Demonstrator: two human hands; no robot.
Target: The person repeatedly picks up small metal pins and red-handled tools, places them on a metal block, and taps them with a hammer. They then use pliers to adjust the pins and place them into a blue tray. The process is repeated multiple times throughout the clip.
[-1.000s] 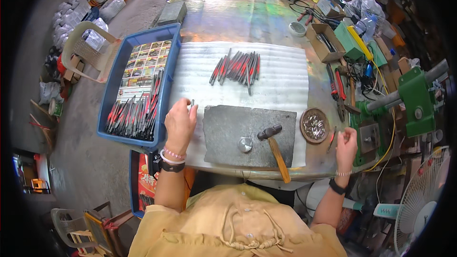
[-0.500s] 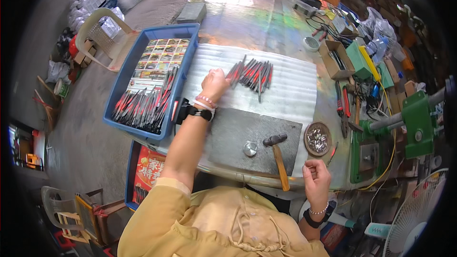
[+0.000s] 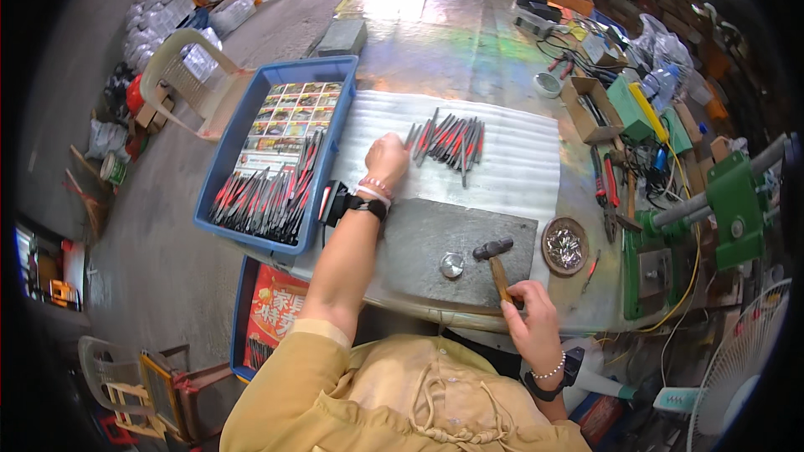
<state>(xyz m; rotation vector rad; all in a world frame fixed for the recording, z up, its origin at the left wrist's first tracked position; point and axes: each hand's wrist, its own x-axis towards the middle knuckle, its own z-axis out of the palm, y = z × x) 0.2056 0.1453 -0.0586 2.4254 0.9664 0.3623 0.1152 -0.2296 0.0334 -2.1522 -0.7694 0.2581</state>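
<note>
Beside the rods (image 3: 452, 141), the left hand (image 3: 387, 159) curls, its hold unclear, while the right hand (image 3: 533, 315) grasps the hammer handle (image 3: 499, 274).

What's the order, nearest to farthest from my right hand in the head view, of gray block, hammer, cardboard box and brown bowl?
1. Hammer, its handle at your right hand.
2. Brown bowl, ahead and slightly right.
3. Cardboard box, farther ahead, right side.
4. Gray block, far ahead, left side.

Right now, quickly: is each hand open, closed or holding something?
Left hand: curled beside the red-and-black sticks; whether holding one cannot be told.
Right hand: closed on the hammer handle.
</note>
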